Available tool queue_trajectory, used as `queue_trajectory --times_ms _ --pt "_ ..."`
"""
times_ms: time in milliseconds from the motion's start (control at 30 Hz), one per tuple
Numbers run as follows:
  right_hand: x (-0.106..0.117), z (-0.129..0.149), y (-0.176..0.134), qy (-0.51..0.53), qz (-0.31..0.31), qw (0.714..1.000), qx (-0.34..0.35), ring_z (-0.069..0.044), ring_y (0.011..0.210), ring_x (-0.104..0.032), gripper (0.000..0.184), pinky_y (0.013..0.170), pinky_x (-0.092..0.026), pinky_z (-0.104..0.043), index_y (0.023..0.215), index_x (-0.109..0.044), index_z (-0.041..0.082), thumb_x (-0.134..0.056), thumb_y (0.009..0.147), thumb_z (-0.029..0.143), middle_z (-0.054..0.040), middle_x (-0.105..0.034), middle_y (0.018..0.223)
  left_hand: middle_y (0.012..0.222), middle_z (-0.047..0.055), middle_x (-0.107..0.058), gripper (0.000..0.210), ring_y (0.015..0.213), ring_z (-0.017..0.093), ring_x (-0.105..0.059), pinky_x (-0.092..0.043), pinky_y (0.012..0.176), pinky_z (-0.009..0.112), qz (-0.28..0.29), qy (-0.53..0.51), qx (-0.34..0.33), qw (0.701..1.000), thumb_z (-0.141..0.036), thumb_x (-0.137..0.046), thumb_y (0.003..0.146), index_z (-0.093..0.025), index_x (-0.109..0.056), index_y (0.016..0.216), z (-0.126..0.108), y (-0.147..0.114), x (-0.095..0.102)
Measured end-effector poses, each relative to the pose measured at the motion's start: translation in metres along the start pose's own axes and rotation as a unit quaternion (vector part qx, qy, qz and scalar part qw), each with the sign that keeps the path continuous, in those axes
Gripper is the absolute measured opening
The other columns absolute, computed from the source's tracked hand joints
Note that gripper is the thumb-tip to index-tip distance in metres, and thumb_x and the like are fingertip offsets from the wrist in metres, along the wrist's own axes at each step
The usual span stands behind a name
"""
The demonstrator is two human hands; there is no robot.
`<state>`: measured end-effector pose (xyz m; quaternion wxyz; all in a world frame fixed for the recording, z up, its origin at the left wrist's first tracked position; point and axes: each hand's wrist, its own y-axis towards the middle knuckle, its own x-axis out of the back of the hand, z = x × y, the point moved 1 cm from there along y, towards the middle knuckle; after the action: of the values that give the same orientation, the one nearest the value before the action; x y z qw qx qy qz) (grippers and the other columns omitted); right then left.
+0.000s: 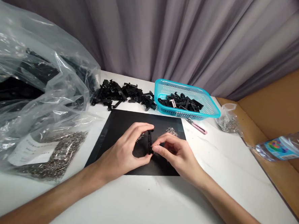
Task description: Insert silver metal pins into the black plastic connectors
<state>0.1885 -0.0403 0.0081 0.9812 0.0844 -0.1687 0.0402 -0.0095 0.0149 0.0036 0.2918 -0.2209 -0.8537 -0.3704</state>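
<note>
My left hand (pixel 125 147) grips a narrow black plastic part (pixel 149 140) by its two ends, fingers at the far end and thumb at the near end. Thumb and forefinger of my right hand (pixel 176 150) are pinched at the part's near right side; anything between those fingertips is too small to make out. Beneath both hands lies a black mat (pixel 123 124). One pile of tiny metal pieces (pixel 172 131) sits beyond my right hand, and a second small pile (pixel 139 137) shows partly behind my left fingers.
Black plastic parts (pixel 125 93) are heaped behind the mat. More lie in a blue basket (pixel 212 110), with a pink-handled cutter (pixel 196 126) before it. Bags of metal pieces (pixel 66 154) and black parts (pixel 38 68) stand left; a small bag (pixel 227 122) and bottle (pixel 279 148) are right.
</note>
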Motion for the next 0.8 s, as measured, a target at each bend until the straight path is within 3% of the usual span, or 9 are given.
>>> queue_trajectory --times_ms 167,433,667,800 --pt "-0.001 0.001 0.000 0.024 0.020 0.999 -0.010 -0.015 0.078 -0.060 0.015 0.067 -0.045 -0.028 0.092 -0.075 0.022 -0.069 0.097 0.034 -0.0023 -0.071 0.093 0.136 0.006 -0.061 0.064 0.127 0.023 -0.062 -0.051 0.114 0.038 -0.018 0.002 -0.019 1.000 -0.010 -0.071 0.083 -0.026 -0.049 0.141 0.001 0.000 0.000" --pt "0.006 0.004 0.001 -0.017 0.049 0.998 0.029 -0.018 0.084 -0.065 0.012 0.073 -0.050 -0.030 0.093 -0.077 0.022 -0.069 0.097 0.030 -0.0033 -0.071 0.093 0.135 0.007 -0.062 0.063 0.127 0.024 -0.062 -0.051 0.114 0.040 -0.010 0.007 -0.026 1.000 -0.011 -0.071 0.084 -0.026 -0.050 0.142 0.000 -0.001 0.000" --pt "0.011 0.010 -0.004 -0.149 0.090 0.976 0.128 -0.019 0.091 -0.068 0.018 0.080 -0.053 -0.032 0.103 -0.072 0.024 -0.055 0.104 0.020 -0.0044 -0.071 0.101 0.135 0.006 -0.062 0.063 0.127 0.023 -0.062 -0.050 0.114 0.038 0.000 0.012 -0.028 1.000 -0.009 -0.071 0.084 -0.026 -0.051 0.142 -0.002 0.000 0.000" --pt "0.009 0.012 -0.005 -0.198 0.088 0.966 0.142 -0.019 0.090 -0.068 0.020 0.077 -0.053 -0.031 0.102 -0.073 0.024 -0.054 0.104 0.018 -0.0042 -0.073 0.101 0.133 0.007 -0.063 0.062 0.124 0.024 -0.064 -0.053 0.112 0.040 -0.008 0.014 -0.029 0.999 -0.011 -0.071 0.085 -0.026 -0.052 0.142 -0.002 0.000 -0.001"
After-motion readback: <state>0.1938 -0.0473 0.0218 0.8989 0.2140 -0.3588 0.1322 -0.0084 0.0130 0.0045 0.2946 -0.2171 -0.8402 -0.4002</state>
